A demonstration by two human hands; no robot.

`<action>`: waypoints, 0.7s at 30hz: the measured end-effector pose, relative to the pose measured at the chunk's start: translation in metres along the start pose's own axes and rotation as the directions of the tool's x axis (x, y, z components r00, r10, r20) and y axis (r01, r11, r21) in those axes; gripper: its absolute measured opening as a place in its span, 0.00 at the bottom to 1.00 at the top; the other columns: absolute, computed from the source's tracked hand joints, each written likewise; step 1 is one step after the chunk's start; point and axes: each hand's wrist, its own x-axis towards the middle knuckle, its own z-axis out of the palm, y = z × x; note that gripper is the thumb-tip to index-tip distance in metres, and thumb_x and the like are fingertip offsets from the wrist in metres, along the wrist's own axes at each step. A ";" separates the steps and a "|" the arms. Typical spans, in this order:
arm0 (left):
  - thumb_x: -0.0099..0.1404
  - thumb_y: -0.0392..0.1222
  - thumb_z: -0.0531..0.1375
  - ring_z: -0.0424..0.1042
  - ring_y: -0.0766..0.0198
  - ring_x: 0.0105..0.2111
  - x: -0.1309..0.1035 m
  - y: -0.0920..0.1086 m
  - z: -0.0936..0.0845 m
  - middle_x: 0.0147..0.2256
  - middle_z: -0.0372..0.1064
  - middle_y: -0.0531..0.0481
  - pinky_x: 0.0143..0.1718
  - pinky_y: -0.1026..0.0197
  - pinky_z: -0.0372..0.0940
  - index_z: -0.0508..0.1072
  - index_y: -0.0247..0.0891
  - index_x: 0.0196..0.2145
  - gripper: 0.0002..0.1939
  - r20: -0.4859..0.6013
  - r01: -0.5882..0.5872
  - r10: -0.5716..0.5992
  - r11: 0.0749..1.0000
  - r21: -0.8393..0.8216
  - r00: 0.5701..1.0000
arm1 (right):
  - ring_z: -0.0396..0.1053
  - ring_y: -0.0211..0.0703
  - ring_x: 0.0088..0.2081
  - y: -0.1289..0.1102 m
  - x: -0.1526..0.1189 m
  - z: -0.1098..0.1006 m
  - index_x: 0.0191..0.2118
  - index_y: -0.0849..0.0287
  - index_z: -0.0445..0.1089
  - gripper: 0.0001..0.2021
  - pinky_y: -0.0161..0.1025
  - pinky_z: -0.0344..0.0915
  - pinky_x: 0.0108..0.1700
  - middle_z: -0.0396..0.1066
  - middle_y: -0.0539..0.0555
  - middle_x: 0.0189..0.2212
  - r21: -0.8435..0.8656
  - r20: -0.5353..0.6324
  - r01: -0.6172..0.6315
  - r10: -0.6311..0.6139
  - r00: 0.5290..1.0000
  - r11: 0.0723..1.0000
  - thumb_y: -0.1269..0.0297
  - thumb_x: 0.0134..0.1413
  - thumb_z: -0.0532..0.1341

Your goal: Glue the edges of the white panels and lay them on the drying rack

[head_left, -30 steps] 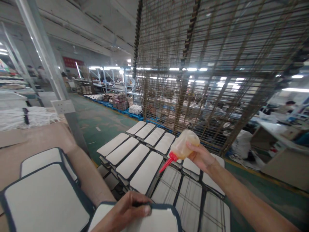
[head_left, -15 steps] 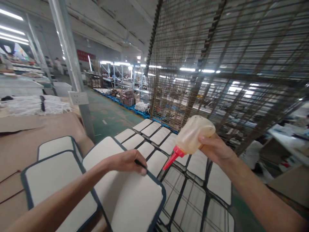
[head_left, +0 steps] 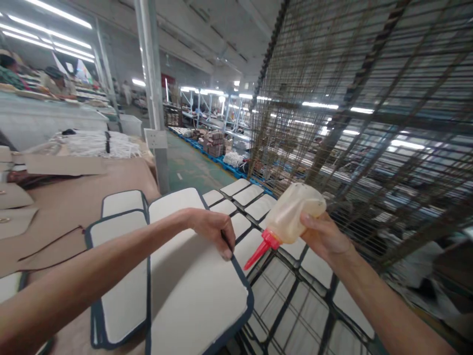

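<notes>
My left hand point(head_left: 214, 229) is closed on the upper right edge of a white panel with a dark blue border point(head_left: 199, 291), which it holds tilted up. A squeeze bottle point(head_left: 293, 212) of yellowish, see-through plastic is gripped in my right hand point(head_left: 325, 234). Its red nozzle point(head_left: 258, 251) points down and left, close to the panel's right border. A line of white shows along the inner edge of that border near the lower right corner. More bordered white panels point(head_left: 121, 276) lie to the left on brown material.
Rows of white panels point(head_left: 260, 207) lie on a wire rack to the right, with further wire racks point(head_left: 332, 74) raised behind. A metal post point(head_left: 150, 64) stands ahead beside a green floor aisle point(head_left: 185, 172). White bundled strips point(head_left: 99, 143) lie at left; people sit farther back.
The view has swung left, so the scene shifts right. My left hand still holds the panel edge; the bottle's nozzle tip is slightly lower and nearer the panel border.
</notes>
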 end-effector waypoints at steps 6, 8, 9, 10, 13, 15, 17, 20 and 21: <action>0.47 0.53 0.69 0.72 0.63 0.26 -0.010 0.002 0.000 0.24 0.77 0.51 0.30 0.65 0.67 0.82 0.35 0.28 0.17 0.001 -0.021 0.021 0.998 -0.052 1.000 | 0.73 0.54 0.36 0.008 0.007 0.013 0.46 0.51 0.71 0.34 0.47 0.70 0.42 0.76 0.52 0.31 0.001 0.028 -0.006 0.006 1.000 1.000 0.52 0.25 0.75; 0.47 0.53 0.69 0.72 0.63 0.26 -0.015 0.001 0.000 0.24 0.77 0.51 0.30 0.65 0.67 0.82 0.35 0.29 0.18 0.005 -0.017 0.017 0.997 -0.081 1.000 | 0.73 0.55 0.38 0.011 0.008 0.015 0.46 0.51 0.71 0.34 0.49 0.70 0.43 0.76 0.53 0.31 0.013 0.024 -0.008 0.008 1.000 1.000 0.52 0.24 0.75; 0.47 0.53 0.69 0.72 0.63 0.26 -0.017 0.001 0.000 0.25 0.78 0.50 0.31 0.65 0.67 0.82 0.35 0.29 0.18 0.005 -0.009 0.009 0.996 -0.089 1.000 | 0.73 0.55 0.38 0.013 0.009 0.016 0.46 0.51 0.71 0.34 0.49 0.70 0.43 0.76 0.52 0.31 0.024 0.022 -0.010 0.009 1.000 1.000 0.52 0.24 0.76; 0.47 0.54 0.69 0.72 0.62 0.26 -0.020 0.001 0.000 0.25 0.78 0.50 0.32 0.64 0.67 0.82 0.35 0.30 0.19 0.004 0.002 -0.002 0.996 -0.092 1.000 | 0.73 0.55 0.38 0.014 0.009 0.017 0.45 0.51 0.72 0.34 0.49 0.70 0.44 0.76 0.52 0.30 0.035 0.019 -0.011 0.010 1.000 0.999 0.52 0.23 0.76; 0.47 0.54 0.69 0.72 0.63 0.27 -0.025 0.000 0.001 0.26 0.78 0.49 0.33 0.65 0.67 0.82 0.35 0.30 0.19 -0.002 0.033 -0.033 0.995 -0.091 0.999 | 0.73 0.55 0.37 0.016 0.010 0.020 0.42 0.52 0.73 0.32 0.49 0.70 0.44 0.76 0.52 0.29 0.067 0.011 -0.012 0.011 1.000 0.998 0.52 0.21 0.76; 0.47 0.55 0.69 0.72 0.64 0.27 -0.027 -0.001 0.001 0.26 0.78 0.50 0.33 0.65 0.66 0.82 0.35 0.30 0.20 -0.007 0.035 -0.036 0.995 -0.093 0.999 | 0.73 0.56 0.37 0.017 0.011 0.023 0.38 0.53 0.74 0.29 0.50 0.69 0.45 0.76 0.52 0.28 0.076 0.020 -0.019 0.018 1.000 0.997 0.53 0.22 0.76; 0.47 0.55 0.68 0.71 0.64 0.26 -0.028 -0.002 0.002 0.26 0.78 0.50 0.33 0.65 0.66 0.82 0.35 0.30 0.20 -0.014 0.022 -0.023 0.996 -0.092 1.000 | 0.73 0.57 0.38 0.018 0.012 0.024 0.33 0.53 0.74 0.24 0.51 0.69 0.45 0.76 0.53 0.28 0.065 0.040 -0.028 0.025 0.999 0.997 0.52 0.23 0.75; 0.47 0.55 0.69 0.71 0.64 0.26 -0.029 -0.003 0.003 0.26 0.78 0.50 0.32 0.65 0.66 0.82 0.35 0.30 0.20 -0.026 0.010 -0.012 0.995 -0.100 1.000 | 0.73 0.57 0.37 0.022 0.014 0.025 0.30 0.54 0.74 0.21 0.52 0.69 0.45 0.76 0.54 0.28 0.043 0.065 -0.025 0.022 0.998 0.999 0.51 0.26 0.74; 0.47 0.55 0.68 0.71 0.64 0.26 -0.030 -0.003 0.003 0.26 0.78 0.50 0.32 0.65 0.66 0.82 0.35 0.30 0.20 -0.027 0.011 -0.014 0.995 -0.104 1.000 | 0.73 0.56 0.36 0.023 0.014 0.025 0.30 0.54 0.75 0.21 0.52 0.69 0.44 0.76 0.54 0.28 0.040 0.068 -0.022 0.019 0.997 0.999 0.51 0.26 0.74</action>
